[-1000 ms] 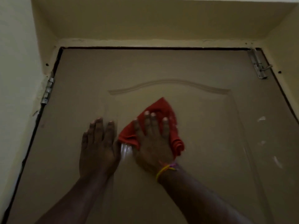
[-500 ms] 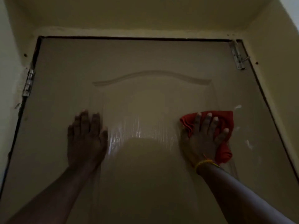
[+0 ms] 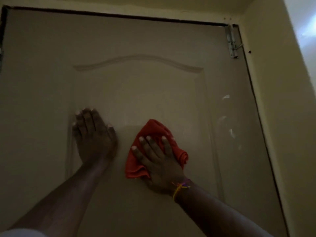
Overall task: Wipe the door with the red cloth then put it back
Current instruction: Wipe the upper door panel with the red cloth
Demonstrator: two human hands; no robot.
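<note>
A pale brown door (image 3: 136, 93) with a raised arched panel fills the view. The red cloth (image 3: 153, 129) is crumpled and pressed flat against the panel's middle. My right hand (image 3: 157, 161) lies spread on top of the cloth, fingers apart, holding it to the door; a yellow thread band circles that wrist. My left hand (image 3: 94, 135) rests flat on the door at the panel's left edge, a short gap left of the cloth, holding nothing.
A metal bolt latch (image 3: 232, 42) sits at the door's top right corner. White smears (image 3: 225, 97) mark the door's right side. Cream wall (image 3: 282, 100) borders the door on the right, with bright light at the upper right.
My right hand has slid the red cloth leftward from the panel's right edge to near its middle. My left hand stays flat on the door. The view has shifted left.
</note>
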